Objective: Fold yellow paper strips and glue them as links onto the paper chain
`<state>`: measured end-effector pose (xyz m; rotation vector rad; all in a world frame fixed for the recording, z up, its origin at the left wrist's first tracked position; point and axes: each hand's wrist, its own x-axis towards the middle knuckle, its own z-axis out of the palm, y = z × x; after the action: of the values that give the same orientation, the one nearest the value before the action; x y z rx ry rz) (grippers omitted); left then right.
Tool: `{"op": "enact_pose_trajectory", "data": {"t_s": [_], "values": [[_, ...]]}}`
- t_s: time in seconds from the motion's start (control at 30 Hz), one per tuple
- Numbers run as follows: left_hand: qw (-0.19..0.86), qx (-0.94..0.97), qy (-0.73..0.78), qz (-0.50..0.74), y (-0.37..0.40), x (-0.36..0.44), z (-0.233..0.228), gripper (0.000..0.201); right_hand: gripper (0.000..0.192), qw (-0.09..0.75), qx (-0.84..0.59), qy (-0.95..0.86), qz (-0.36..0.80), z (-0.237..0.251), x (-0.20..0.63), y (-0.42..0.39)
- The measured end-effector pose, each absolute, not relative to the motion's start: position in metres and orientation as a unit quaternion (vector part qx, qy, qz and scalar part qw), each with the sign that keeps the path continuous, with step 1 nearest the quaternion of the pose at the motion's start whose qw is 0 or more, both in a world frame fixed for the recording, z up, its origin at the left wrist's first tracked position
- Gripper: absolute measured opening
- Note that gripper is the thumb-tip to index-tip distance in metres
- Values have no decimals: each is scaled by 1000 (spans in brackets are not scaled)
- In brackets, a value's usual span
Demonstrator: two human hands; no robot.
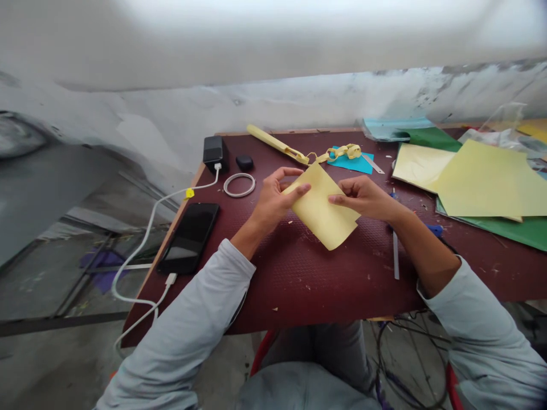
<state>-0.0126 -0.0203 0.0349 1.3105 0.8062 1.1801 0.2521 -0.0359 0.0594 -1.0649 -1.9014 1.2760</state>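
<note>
Between my two hands, a piece of yellow paper (pixel 327 208) is held up above the table, tilted, with one corner pointing away from me. It looks doubled over, as a second edge shows at its right. My left hand (pixel 282 193) grips its left edge, thumb on top and fingers behind. At the right edge, my right hand (pixel 356 196) pinches the paper between thumb and fingers. Just beyond the paper lie a yellow paper chain (pixel 344 152) and a long rolled or folded yellow paper strip (pixel 277 143). The fingers behind the sheet are partly hidden.
On the dark red table (pixel 273 285), a black phone (pixel 189 236), a power bank (pixel 213 151) with a white cable (pixel 154 222), a small black case (pixel 244 163) and a ring (pixel 239 185) stand left. A cutter (pixel 395 250) lies under my right forearm. Yellow sheets (pixel 491 182) are stacked right.
</note>
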Motion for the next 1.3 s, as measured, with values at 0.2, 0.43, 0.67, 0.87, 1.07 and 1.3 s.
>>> {"op": "enact_pose_trajectory", "data": {"t_s": [0.2, 0.43, 0.67, 0.87, 1.07, 1.3], "values": [[608, 469, 337, 545, -24, -1, 31, 78, 48, 370, -450, -646, 493, 54, 249, -37], [527, 514, 358, 574, -23, 3, 21, 72, 46, 362, -408, -687, 481, 48, 245, -37], [527, 499, 364, 584, -24, 5, 20, 77, 48, 350, -409, -708, 457, 48, 243, -38], [518, 508, 354, 591, -23, 8, 13, 63, 48, 328, -421, -700, 473, 47, 241, -40], [512, 527, 338, 588, -23, 5, 13, 60, 49, 329, -416, -696, 483, 46, 240, -42], [518, 552, 317, 571, -29, 5, 22, 54, 50, 363, -412, -686, 477, 49, 238, -42]]}}
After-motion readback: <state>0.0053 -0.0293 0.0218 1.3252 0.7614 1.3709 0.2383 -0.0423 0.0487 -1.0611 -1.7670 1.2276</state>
